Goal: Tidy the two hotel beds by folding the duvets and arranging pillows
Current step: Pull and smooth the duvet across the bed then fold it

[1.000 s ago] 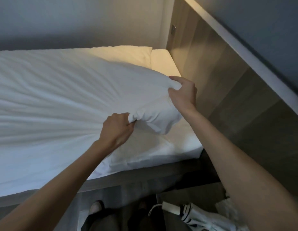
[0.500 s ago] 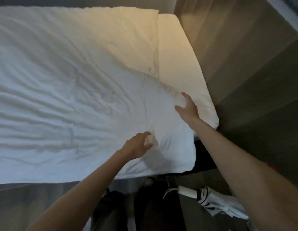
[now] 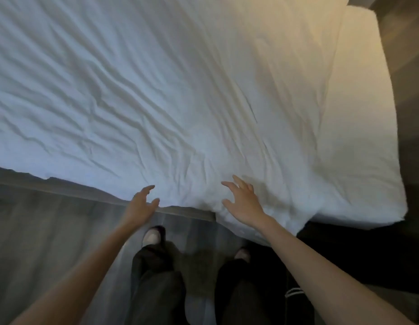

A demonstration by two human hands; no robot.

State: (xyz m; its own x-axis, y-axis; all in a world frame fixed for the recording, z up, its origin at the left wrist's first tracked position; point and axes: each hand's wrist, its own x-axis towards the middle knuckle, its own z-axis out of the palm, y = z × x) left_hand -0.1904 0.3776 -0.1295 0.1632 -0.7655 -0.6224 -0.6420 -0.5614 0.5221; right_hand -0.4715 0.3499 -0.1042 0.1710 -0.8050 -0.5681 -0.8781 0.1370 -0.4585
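Observation:
A white, wrinkled duvet (image 3: 157, 90) lies spread flat over the bed and fills most of the view. Its near edge hangs slightly over the bed's side. Beyond its right edge a strip of bare mattress (image 3: 358, 113) shows under warm light. My left hand (image 3: 140, 205) hovers at the duvet's near edge, fingers apart, holding nothing. My right hand (image 3: 243, 200) is spread over the duvet close to its near right corner, also empty. No pillow is clearly visible.
The grey bed frame (image 3: 63, 191) runs along the near side. My legs and shoes (image 3: 154, 235) stand on the floor just below it. A wooden headboard wall (image 3: 405, 43) rises at the right. A dark bag with white stripes (image 3: 295, 294) lies by my right foot.
Both hands have let go of the duvet corner they gripped a second ago. The duvet now lies flat, the hands have drawn back to its near edge, and the view has tilted downward.

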